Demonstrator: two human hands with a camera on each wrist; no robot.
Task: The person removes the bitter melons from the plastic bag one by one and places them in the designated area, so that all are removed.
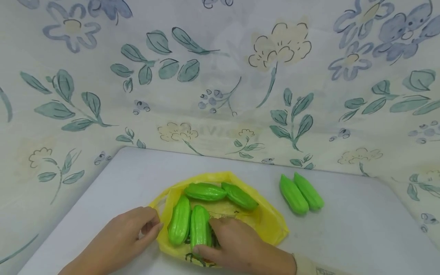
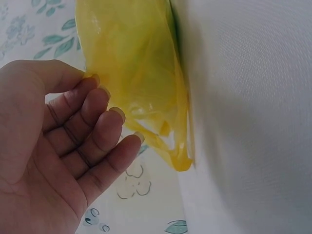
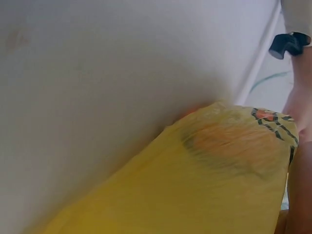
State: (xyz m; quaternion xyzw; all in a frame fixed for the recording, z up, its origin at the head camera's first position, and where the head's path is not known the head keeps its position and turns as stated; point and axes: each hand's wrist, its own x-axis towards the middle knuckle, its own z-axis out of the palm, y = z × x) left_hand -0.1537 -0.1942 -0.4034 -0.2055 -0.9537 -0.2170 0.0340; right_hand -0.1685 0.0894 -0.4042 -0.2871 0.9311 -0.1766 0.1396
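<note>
A yellow plastic bag [image 1: 271, 221] lies spread with its mouth facing up, several green ridged gourds [image 1: 205, 191] inside. My left hand [image 1: 127, 233] pinches the bag's left rim; in the left wrist view, thumb and index fingertip of that hand [image 2: 73, 131] meet at the yellow plastic [image 2: 131, 63]. Inside the bag, my right hand [image 1: 237, 238] grips one upright-lying gourd [image 1: 200, 225], thumb across its near end and fingers along its right side. Yellow film [image 3: 195, 195] fills the lower right wrist view and hides the right hand there.
Two more green gourds [image 1: 301, 193] lie side by side on the white table [image 1: 343, 236], right of the bag. A flower-patterned cloth [image 1: 223, 76] rises behind the table's far edge. Dark print [image 3: 278, 126] marks the bag in the right wrist view.
</note>
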